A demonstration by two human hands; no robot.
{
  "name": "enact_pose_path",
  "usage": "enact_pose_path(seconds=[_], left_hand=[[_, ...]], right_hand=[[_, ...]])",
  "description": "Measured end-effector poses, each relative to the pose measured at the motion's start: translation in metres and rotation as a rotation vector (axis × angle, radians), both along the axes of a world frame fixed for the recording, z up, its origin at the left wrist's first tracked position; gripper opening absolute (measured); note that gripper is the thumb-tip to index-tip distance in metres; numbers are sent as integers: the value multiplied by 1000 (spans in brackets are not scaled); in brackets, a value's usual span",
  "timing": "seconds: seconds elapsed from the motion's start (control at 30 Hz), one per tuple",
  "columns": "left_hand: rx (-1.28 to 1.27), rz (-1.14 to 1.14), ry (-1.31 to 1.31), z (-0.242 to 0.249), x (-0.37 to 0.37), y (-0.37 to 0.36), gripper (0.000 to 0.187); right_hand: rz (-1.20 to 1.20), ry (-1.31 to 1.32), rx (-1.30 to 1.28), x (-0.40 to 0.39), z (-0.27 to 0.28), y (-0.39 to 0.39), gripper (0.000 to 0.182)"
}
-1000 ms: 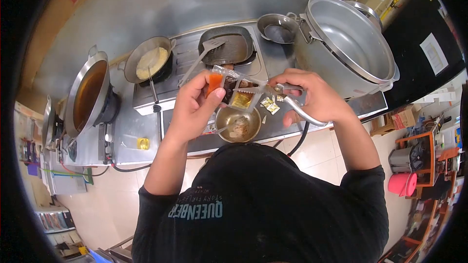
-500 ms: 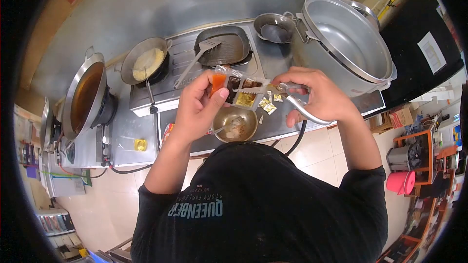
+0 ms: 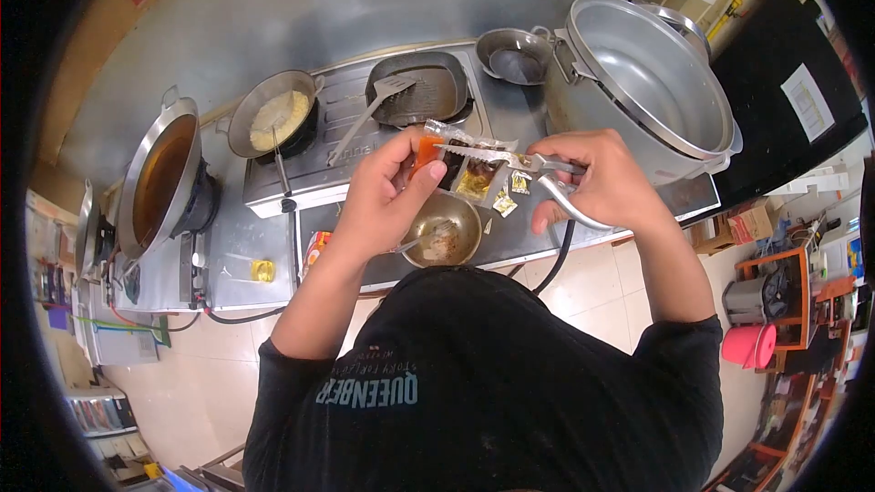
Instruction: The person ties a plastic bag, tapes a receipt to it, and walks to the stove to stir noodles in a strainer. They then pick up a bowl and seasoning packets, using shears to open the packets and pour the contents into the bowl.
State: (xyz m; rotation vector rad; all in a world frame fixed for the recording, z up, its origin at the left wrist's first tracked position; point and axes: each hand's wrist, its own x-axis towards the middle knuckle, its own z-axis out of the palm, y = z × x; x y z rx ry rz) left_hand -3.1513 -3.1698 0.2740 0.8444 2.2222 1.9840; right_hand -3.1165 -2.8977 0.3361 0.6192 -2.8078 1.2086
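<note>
My left hand [image 3: 396,191] pinches the left end of a clear sachet strip [image 3: 475,184] with orange, dark and yellow contents in separate compartments. My right hand [image 3: 597,180] is wrapped round the metal handles of kitchen scissors [image 3: 574,205]. Their serrated blade reaches left across the sachet strip, its tip close to the orange compartment near my left fingertips. Below the strip, a metal bowl [image 3: 468,251] holds a spoon and some brownish residue. Small foil scraps [image 3: 505,203] lie on the counter right of the bowl.
A grill pan [image 3: 447,96] with a slotted spatula [image 3: 369,118] sits on the stove. To the left are a pan of pale yellow food [image 3: 281,114] and a wok of brown liquid [image 3: 164,178]. A large pot [image 3: 652,82] and a small wok [image 3: 515,59] stand at right.
The sachet strip and my left hand have shifted slightly right. The scissor blade now lies higher across the strip, with its tip nearer the orange compartment.
</note>
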Motion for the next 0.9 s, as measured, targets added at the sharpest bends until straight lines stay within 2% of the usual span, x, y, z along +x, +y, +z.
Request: enact_pose_path(seconds=[0.03,0.13,0.23,0.33,0.43,0.53,0.63,0.73,0.83,0.9], left_hand=[[-38,-13,-5,-2,-3,-2,23],[-21,-20,41,-6,-7,5,11],[58,-33,7,-3,-7,13,10],[122,-66,-69,2,-6,21,12],[85,-89,-114,8,-2,27,14],[-22,-98,-42,7,-8,28,17],[71,-150,-30,-1,-13,41,20],[33,-150,-98,-1,-12,55,22],[-87,-196,-81,-2,-20,63,24],[-33,-241,-25,-7,-24,73,25]], right_hand=[[-9,13,-15,1,0,0,66],[5,148,-76,-1,-7,-2,68],[-70,-35,86,3,6,0,71],[-50,102,54,3,4,1,72],[-39,114,32,4,6,0,73],[-141,-25,87,7,6,9,74],[-125,29,97,10,8,14,75],[-115,191,4,11,-5,21,75],[-176,36,36,17,-3,34,74],[-248,-74,133,23,4,40,79]])
